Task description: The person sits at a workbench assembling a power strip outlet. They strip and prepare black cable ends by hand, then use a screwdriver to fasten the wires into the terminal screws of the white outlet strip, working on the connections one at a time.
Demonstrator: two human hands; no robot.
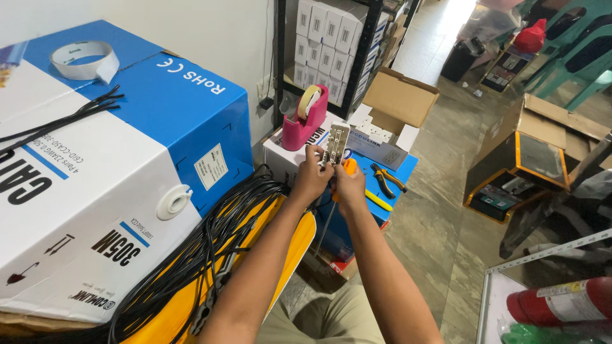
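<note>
My left hand [310, 178] and my right hand [349, 186] meet in front of me, both gripping a small beige wall plate [336, 143] with rows of holes, held upright. An orange screwdriver handle [349, 167] shows inside my right hand; its thin shaft [324, 226] hangs down below the hands. A bundle of black cables [204, 245] drapes over a yellow surface [293, 248] under my left forearm.
A large blue and white cable box [127, 165] stands at left with a tape roll [86, 60] on top. A pink tape dispenser [307, 118] sits on a white box. Pliers [384, 179] lie on a blue box. Shelves of white boxes [331, 38] and open cartons [401, 99] stand beyond.
</note>
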